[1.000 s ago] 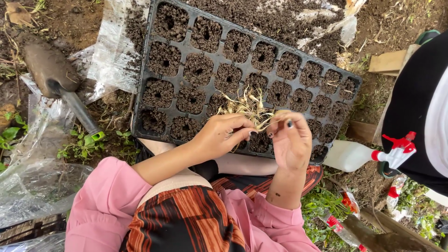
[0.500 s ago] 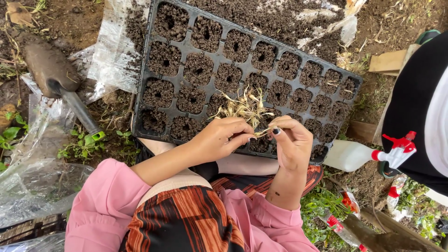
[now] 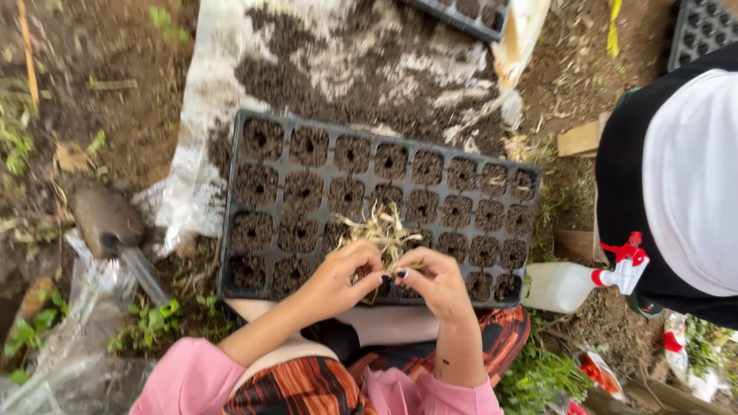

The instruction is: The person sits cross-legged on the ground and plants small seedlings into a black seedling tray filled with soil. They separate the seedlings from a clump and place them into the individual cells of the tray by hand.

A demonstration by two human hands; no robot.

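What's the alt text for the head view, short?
Two bare hands, left hand and right hand, pinch a bunch of pale sprouted seedlings over a black plastic seed tray filled with dark soil. A soil-caked trowel lies left; a white spray bottle with red trigger lies right.

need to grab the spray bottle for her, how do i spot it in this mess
Start at the black seedling tray of soil-filled cells lying in front of the seated person. Go to its near right corner, beside the person's right knee: the spray bottle lies there on its side on the ground. It is the only white bottle with a red trigger nozzle.
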